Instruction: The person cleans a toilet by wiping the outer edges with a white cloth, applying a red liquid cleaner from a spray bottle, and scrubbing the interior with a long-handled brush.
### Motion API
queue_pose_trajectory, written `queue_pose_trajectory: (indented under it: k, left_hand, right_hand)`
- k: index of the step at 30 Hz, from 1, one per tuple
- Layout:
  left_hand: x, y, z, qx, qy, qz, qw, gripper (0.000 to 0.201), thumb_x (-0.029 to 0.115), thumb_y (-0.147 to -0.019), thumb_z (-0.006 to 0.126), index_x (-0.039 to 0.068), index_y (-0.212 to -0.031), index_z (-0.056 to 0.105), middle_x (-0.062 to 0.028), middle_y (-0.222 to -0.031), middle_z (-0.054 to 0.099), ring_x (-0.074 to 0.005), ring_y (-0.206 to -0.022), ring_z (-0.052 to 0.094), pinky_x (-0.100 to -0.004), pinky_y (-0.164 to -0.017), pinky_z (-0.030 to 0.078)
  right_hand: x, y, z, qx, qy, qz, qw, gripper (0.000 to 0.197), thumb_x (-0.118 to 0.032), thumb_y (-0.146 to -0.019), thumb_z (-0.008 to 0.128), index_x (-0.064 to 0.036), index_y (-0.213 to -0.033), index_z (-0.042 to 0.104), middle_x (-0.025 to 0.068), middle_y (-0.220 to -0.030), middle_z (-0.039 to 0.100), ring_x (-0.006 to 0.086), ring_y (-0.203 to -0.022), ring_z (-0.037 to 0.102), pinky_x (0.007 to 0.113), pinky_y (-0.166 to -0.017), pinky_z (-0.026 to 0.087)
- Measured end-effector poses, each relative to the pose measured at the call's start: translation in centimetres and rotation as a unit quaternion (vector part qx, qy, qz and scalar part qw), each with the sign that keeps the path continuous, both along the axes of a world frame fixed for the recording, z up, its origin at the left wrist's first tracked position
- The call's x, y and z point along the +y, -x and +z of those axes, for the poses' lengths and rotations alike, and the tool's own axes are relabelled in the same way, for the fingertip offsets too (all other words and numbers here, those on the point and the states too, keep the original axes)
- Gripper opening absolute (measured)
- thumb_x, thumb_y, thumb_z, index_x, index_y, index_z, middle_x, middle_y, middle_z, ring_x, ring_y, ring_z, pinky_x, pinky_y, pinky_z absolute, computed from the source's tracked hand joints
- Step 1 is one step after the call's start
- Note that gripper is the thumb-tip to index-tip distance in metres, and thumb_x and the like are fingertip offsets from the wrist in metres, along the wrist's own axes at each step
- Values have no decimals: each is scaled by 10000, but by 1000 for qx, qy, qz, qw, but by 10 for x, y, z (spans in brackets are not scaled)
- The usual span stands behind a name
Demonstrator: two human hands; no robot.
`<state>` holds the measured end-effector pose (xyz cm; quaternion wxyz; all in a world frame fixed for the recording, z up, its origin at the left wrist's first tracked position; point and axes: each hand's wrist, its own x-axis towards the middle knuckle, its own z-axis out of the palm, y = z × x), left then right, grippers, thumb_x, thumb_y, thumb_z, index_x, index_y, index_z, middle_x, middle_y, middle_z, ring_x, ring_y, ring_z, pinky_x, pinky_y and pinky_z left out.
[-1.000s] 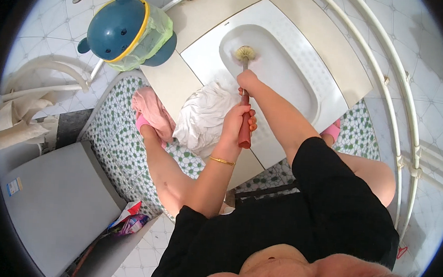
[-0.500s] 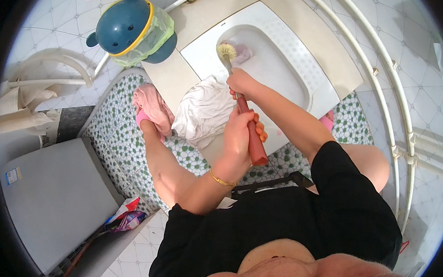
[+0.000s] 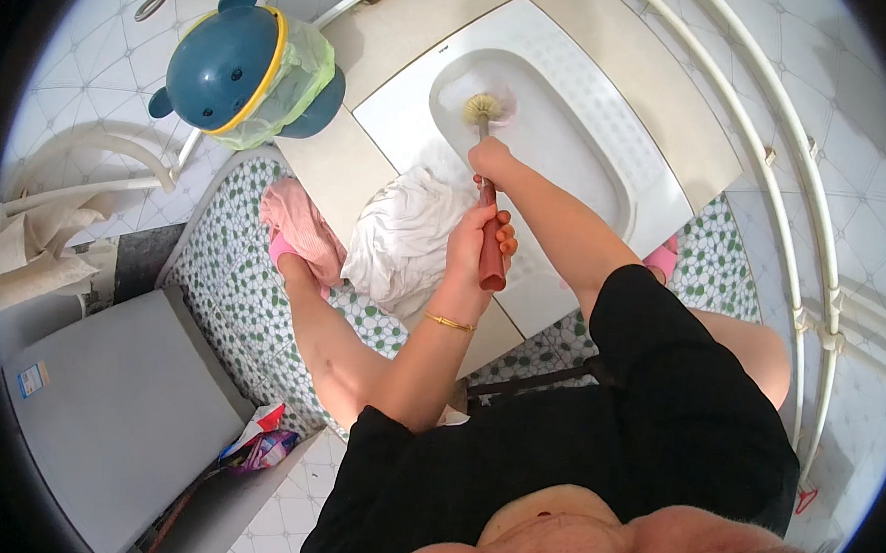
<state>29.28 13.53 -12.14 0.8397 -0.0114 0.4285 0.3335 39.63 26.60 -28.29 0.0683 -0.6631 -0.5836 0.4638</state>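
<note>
Both my hands grip a toilet brush point(image 3: 492, 264) with a thick dark-red handle. My left hand point(image 3: 475, 233), below a gold bracelet, is wrapped round the handle. Farther up, my right hand point(image 3: 490, 159) closes round the grey shaft. The round, pale yellow bristle head sits down in the far end of the bowl of a white squat toilet point(image 3: 392, 109), beside a pinkish patch I cannot make out. Left of my hands, a crumpled white cloth point(image 3: 400, 239) lies by the toilet's edge.
A pink cloth point(image 3: 300, 224) lies by my left foot in a pink slipper. A blue bin point(image 3: 218, 69) with a green liner stands far left. White pipes point(image 3: 792, 205) run along the right wall. A grey box-shaped appliance point(image 3: 120, 410) stands near left.
The brush head has moved right and deeper into the bowl, and the handle has swung more upright. Both hands moved with it, keeping their grip. The view shifted slightly.
</note>
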Motion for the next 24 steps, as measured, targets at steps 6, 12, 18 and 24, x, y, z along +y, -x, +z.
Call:
queue_pose_trajectory:
  k: [6, 12, 18, 24]
  left_hand:
    - [-6, -37, -3, 38, 2, -5, 999, 149, 137, -896, 485, 5, -942, 435, -65, -811, 493, -106, -563, 438, -206, -451, 397]
    - [-73, -52, 36, -8, -85, -79, 993, 291, 77, -864, 450, 34, -1142, 378, -103, -951, 505, -186, -747, 536, -351, -630, 487]
    - [-105, -42, 63, -156, -169, -361, 904, 443, 102, -858, 470, 9, -1276, 352, -158, -1184, 483, -244, -951, 576, -381, -786, 513]
    - [-102, -28, 36, 78, -270, -384, 879, 233, 93, -845, 461, -29, -1039, 504, -90, -853, 564, -179, -714, 599, -299, -601, 508]
  right_hand:
    - [-14, -31, -14, 152, 43, -200, 967, 154, -54, -816, 426, 15, -873, 551, 161, -695, 551, 248, -518, 557, 437, -422, 458]
    - [-89, -36, 91, 190, 155, -245, 938, 150, -68, -830, 428, -47, -978, 442, 79, -626, 465, 185, -468, 484, 372, -378, 418]
    - [-166, -87, 162, 109, 173, -67, 977, 472, -86, -815, 463, -77, -1286, 429, 110, -677, 524, 204, -516, 531, 390, -450, 452]
    - [-232, -88, 202, 65, 167, -19, 984, 592, -128, -815, 514, -55, -1375, 337, 132, -809, 590, 188, -497, 531, 296, -423, 425]
